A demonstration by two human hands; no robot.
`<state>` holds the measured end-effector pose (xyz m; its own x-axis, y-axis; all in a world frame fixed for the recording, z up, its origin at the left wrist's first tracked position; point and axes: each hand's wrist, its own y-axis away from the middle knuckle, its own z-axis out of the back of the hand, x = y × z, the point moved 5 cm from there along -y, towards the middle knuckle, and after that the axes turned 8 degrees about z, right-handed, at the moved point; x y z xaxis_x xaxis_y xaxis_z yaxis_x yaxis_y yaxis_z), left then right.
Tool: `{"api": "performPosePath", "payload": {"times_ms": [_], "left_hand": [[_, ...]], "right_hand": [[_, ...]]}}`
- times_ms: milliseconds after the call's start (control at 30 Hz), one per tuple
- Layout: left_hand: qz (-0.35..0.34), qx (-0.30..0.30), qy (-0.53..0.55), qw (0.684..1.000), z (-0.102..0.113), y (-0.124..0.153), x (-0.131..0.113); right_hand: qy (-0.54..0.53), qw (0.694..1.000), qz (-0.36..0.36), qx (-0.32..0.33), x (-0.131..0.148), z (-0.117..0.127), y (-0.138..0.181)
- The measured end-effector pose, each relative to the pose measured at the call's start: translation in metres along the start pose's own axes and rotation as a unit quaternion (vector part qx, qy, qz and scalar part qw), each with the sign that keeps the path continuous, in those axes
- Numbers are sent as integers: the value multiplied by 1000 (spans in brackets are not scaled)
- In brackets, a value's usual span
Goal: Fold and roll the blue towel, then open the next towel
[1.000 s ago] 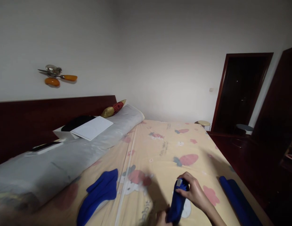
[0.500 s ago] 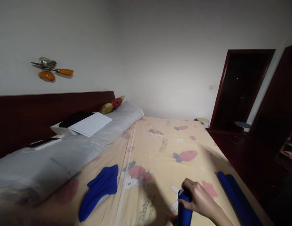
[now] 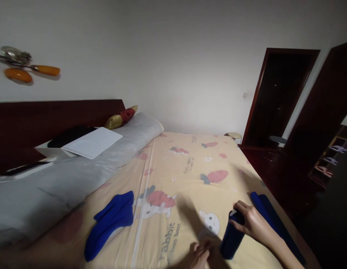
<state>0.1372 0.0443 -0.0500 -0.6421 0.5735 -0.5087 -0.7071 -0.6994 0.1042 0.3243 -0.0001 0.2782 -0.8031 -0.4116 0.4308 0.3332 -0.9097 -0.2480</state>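
— What's around you, biggest first?

— The bed point(image 3: 190, 175), in a cream sheet printed with rabbits and carrots, fills most of my view. A long grey bolster point(image 3: 78, 175) runs along its left edge against the dark headboard point(image 3: 50, 116), with a white sheet of paper point(image 3: 92, 142) resting on top and a small gold and red cushion point(image 3: 120, 116) at its far end. A dark doorway point(image 3: 277, 97) stands beyond the far right corner.

— Anything blue?

— Three pieces. A long folded blue cloth point(image 3: 274, 224) lies along the right edge, a loose blue garment point(image 3: 112, 222) sits near the left edge, and a rolled blue cloth point(image 3: 232, 239) stands tilted near the front edge, between the other two.

— And your hands?

— My right hand point(image 3: 253, 224) is curled over the roll's top end, fingers closed on it. My left hand point(image 3: 200, 256) rests on the sheet just beside the roll's base, fingers bent; I can't tell whether it grips anything. Nothing lies between the roll and the long folded cloth.
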Motion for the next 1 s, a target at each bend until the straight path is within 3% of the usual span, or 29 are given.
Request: {"api": "performPosePath", "payload": {"times_ms": [167,367,633,767,867,933,1000], "left_hand": [[-3,32,16,999,-8,6,2],[-10,44,-15,999,-7,7,-2],[-4,42,-8,999,3,10,-6],[2,47,-4,999,1,8,-2],[-13,21,-29,999,0,8,-1],[-18,8,-45,999,-1,8,1],[-21,5,-50,999,-3,7,2]], "right_hand": [[5,998,-30,-47,-41,2,15],[81,984,-83,-138,-104,52,32],[195,952,-174,-160,-172,66,52],[226,927,-172,-245,-192,112,48],[294,883,-170,-323,-194,150,47],[338,864,-164,-335,-194,159,51],[357,869,-153,-306,-200,148,60]]}}
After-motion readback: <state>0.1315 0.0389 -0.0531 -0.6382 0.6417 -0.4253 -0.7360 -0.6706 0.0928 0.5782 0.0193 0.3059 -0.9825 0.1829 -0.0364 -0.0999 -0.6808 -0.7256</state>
